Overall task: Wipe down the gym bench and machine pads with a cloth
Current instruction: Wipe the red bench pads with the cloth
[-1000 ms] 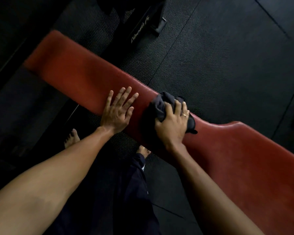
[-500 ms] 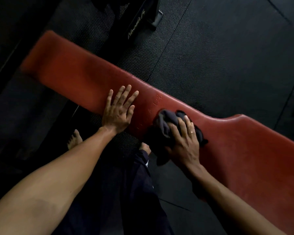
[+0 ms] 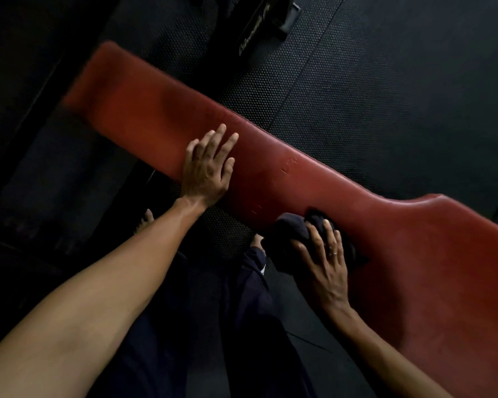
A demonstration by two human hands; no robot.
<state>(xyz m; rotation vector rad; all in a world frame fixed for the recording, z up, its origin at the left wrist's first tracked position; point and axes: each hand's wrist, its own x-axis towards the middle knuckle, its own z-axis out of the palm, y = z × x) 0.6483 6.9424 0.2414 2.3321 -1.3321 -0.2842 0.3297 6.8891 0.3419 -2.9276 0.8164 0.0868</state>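
A long red padded gym bench (image 3: pixel 285 168) runs from upper left to lower right, widening at the right end. My left hand (image 3: pixel 206 168) rests flat on its near edge with the fingers spread. My right hand (image 3: pixel 325 262) presses a dark bunched cloth (image 3: pixel 292 228) against the bench's near edge, just before the wide part. The fingers lie over the cloth, slightly bent, and a ring shows on one of them. Most of the cloth is hidden under the hand.
Black textured rubber floor mats (image 3: pixel 371 90) surround the bench. A black machine base with pale lettering (image 3: pixel 256 30) stands beyond it at the top. My dark trousers (image 3: pixel 242 326) and bare feet (image 3: pixel 144 222) are below the bench's near edge.
My right hand has slid the cloth along the bench to the right and toward its near edge. My left hand has stayed in place on the pad.
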